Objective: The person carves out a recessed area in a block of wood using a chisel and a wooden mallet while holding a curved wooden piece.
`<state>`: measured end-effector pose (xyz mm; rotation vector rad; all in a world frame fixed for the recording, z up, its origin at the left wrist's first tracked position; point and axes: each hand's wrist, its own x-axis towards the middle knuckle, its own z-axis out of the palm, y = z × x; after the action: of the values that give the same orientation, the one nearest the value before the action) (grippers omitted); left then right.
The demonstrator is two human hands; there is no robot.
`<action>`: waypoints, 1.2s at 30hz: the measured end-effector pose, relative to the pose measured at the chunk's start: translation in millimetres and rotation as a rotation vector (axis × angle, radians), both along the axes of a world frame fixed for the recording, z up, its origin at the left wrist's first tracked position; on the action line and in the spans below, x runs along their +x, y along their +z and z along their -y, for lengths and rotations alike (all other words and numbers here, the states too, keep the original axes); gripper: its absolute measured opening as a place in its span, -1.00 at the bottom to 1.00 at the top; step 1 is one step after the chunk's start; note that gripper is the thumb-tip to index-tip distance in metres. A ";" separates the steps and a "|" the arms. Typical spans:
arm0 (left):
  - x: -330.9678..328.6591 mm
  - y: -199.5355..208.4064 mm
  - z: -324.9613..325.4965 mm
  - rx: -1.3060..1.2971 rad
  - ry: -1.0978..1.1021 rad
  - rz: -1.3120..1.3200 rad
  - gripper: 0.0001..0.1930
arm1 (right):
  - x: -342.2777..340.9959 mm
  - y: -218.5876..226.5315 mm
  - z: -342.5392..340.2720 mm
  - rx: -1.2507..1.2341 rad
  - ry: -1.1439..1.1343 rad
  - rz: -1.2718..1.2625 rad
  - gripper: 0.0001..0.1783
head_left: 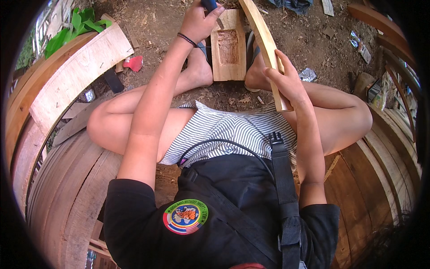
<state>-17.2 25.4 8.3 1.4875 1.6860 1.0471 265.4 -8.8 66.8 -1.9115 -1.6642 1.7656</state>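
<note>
A pale wooden block [229, 67] lies on the ground between my feet, with a rough rectangular recess cut into its top. My left hand [198, 23] is closed around the dark blue handle of a chisel [209, 5], whose blade points down over the block near the far end of the recess. In my right hand [289, 80] is a long strip of pale wood [263, 33], gripped near its lower end. The strip runs up past the right side of the block and leaves the view at the top edge.
Stacked planks [74, 201] and a pale board with nails [85, 67] stand at my left; more timber [394, 134] lies at my right. Wood chips, a red scrap [133, 63] and foil wrappers [360, 47] litter the dirt. My bent legs flank the block.
</note>
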 end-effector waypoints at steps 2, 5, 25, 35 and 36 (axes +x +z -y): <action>0.3 0.8 0.1 -0.003 0.002 -0.010 -0.73 | -1.1 0.5 -0.6 -0.002 0.004 0.018 -0.06; 1.2 -0.1 0.3 -0.003 0.005 -0.033 -0.72 | -1.6 0.3 -0.4 0.006 0.002 0.008 -0.05; 4.4 -0.4 3.6 0.006 0.012 -0.018 -0.71 | -3.7 2.1 -0.5 0.032 0.025 0.045 -0.05; 2.4 0.7 3.6 0.022 0.032 -0.032 -0.73 | -3.9 2.7 -0.1 0.021 0.004 0.017 -0.05; 2.6 1.0 3.3 0.019 0.037 -0.023 -0.74 | -4.0 3.8 -0.1 0.020 0.001 0.016 -0.05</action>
<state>-14.5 22.1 9.3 1.4907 1.7301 1.0724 261.4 -8.6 70.6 -1.9219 -1.6817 1.7322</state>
